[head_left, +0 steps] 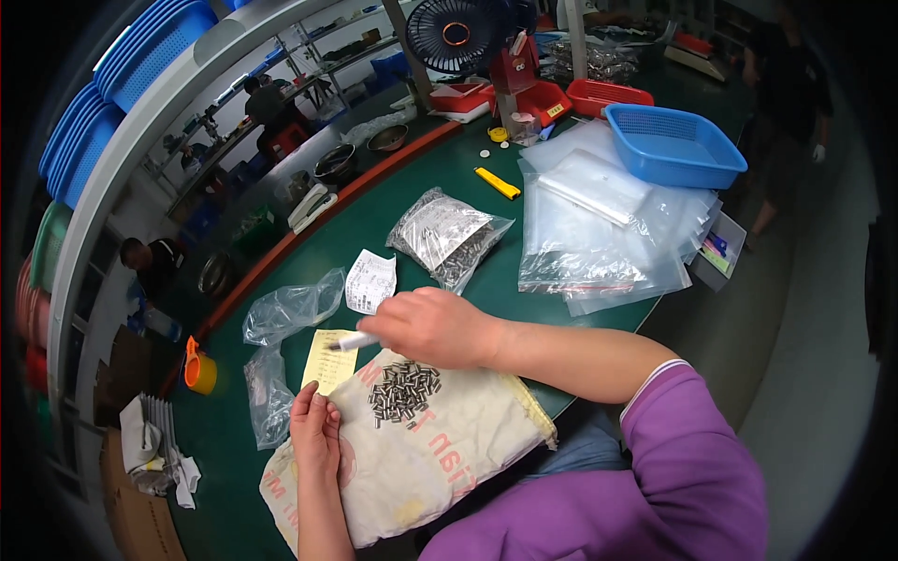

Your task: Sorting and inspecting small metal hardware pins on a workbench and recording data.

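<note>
My right hand (432,327) holds a white pen (351,342) with its tip over a yellow slip of paper (327,363). My left hand (315,432) rests flat on the slip's lower edge and on a cream cloth sack (440,458) that lies on the green table (281,280). A pile of small metal pins (402,390) sits on the sack just below my right hand. A white printed slip (370,280) lies beyond the pen.
Clear bag of metal parts (447,238), empty plastic bags (290,309), a stack of clear zip bags (608,224), blue basket (673,145), yellow cutter (497,183), orange cup (198,369), black fan (456,33). Other people stand at the far left and far right.
</note>
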A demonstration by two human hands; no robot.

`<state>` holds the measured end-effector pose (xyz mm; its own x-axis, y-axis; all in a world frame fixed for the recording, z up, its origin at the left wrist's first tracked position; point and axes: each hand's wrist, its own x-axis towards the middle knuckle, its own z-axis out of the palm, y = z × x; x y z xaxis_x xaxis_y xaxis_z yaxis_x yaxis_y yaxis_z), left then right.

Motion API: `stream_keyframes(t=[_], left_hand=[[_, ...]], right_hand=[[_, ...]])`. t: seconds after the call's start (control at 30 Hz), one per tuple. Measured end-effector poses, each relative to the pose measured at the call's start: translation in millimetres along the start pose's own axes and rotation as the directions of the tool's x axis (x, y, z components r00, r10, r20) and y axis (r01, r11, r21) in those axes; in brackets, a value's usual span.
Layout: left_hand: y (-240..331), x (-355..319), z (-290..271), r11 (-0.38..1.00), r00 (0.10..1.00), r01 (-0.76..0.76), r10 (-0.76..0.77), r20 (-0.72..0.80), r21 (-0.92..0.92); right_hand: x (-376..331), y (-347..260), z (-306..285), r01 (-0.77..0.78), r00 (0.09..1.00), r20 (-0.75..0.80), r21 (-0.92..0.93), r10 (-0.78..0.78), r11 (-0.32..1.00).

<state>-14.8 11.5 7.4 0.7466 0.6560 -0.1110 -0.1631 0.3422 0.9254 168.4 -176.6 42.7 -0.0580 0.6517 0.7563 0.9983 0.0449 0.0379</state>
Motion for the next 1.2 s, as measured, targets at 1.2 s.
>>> stream_keyframes(t=[1.2], left_hand=[[-13,0,2,0.981,0.992,-0.123,0.121,0.026,0.150]], right_hand=[[-103,150,-130,-0.675,0.734,-0.289,-0.409,0.615,0.613]])
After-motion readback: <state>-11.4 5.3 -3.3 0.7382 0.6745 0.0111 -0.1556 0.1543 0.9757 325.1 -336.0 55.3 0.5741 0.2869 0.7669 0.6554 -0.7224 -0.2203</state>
